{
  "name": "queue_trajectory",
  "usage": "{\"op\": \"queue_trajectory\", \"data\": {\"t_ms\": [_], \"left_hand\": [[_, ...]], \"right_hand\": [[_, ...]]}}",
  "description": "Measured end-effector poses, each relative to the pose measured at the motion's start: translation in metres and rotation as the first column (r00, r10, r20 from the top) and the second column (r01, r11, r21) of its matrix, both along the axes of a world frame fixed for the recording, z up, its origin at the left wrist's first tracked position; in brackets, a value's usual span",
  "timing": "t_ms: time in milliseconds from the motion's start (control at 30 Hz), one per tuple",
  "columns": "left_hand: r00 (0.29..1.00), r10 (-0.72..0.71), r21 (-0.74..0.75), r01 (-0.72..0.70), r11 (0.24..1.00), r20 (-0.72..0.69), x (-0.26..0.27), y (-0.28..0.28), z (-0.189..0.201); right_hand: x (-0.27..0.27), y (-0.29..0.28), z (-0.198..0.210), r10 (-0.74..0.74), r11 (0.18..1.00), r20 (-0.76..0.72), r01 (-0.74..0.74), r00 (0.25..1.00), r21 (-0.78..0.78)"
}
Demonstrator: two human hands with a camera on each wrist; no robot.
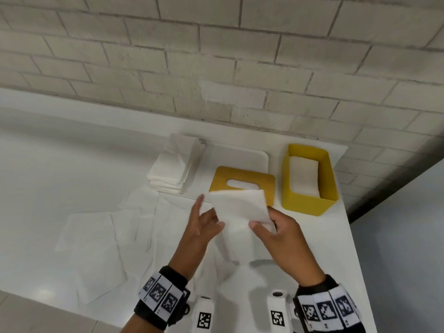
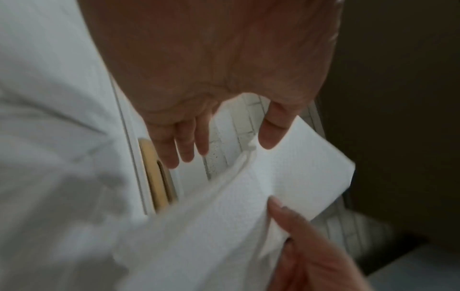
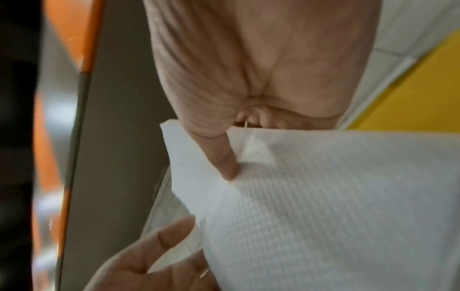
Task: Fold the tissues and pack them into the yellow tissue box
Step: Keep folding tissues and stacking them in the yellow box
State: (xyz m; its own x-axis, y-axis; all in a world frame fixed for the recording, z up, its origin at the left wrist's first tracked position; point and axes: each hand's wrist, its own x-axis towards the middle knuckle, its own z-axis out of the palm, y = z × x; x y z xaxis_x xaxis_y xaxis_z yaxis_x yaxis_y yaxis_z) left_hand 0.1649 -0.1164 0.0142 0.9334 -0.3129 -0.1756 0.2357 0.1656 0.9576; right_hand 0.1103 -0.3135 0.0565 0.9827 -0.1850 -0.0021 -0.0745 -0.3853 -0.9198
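A folded white tissue (image 1: 240,209) is held in the air above the table, in front of the yellow lid (image 1: 242,180). My right hand (image 1: 264,224) pinches its lower right corner, thumb on top (image 3: 224,161) and fingers behind. My left hand (image 1: 207,215) is at the tissue's left edge with its fingers straight and spread; only its thumb (image 2: 272,135) touches the sheet. The open yellow tissue box (image 1: 310,200) stands to the right, with folded tissues (image 1: 304,175) lying inside.
A stack of tissues (image 1: 171,164) sits on a white tray (image 1: 240,153) at the back. Several unfolded tissues (image 1: 96,231) lie spread on the white table to my left. A brick wall runs behind; the table's right edge is just past the box.
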Motion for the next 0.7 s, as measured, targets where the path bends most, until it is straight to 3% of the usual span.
{"op": "queue_trajectory", "data": {"t_ms": [33,100,200,367,700], "left_hand": [[0.998,-0.061,-0.044,0.06,0.997,-0.012,-0.001,-0.005,0.006],[0.989,-0.129,0.003,0.13,0.992,0.077,-0.005,-0.015,0.016],[0.98,-0.061,0.087,0.045,0.995,0.19,-0.012,-0.03,0.019],[0.961,0.006,0.143,-0.047,0.989,0.277,-0.018,-0.044,0.013],[0.979,0.02,0.238,-0.069,0.969,0.204,-0.021,-0.047,-0.018]], "right_hand": [[-0.002,0.002,0.001,-0.024,0.991,-0.005,0.024,1.0,0.13],[-0.004,0.007,-0.003,-0.072,0.969,0.023,0.064,0.997,0.24],[-0.006,0.012,-0.007,-0.18,0.939,0.078,0.148,0.98,0.311],[-0.005,0.017,-0.012,-0.226,0.934,0.133,0.177,0.965,0.309],[-0.006,0.026,-0.054,-0.325,0.887,0.048,0.286,0.945,0.362]]}}
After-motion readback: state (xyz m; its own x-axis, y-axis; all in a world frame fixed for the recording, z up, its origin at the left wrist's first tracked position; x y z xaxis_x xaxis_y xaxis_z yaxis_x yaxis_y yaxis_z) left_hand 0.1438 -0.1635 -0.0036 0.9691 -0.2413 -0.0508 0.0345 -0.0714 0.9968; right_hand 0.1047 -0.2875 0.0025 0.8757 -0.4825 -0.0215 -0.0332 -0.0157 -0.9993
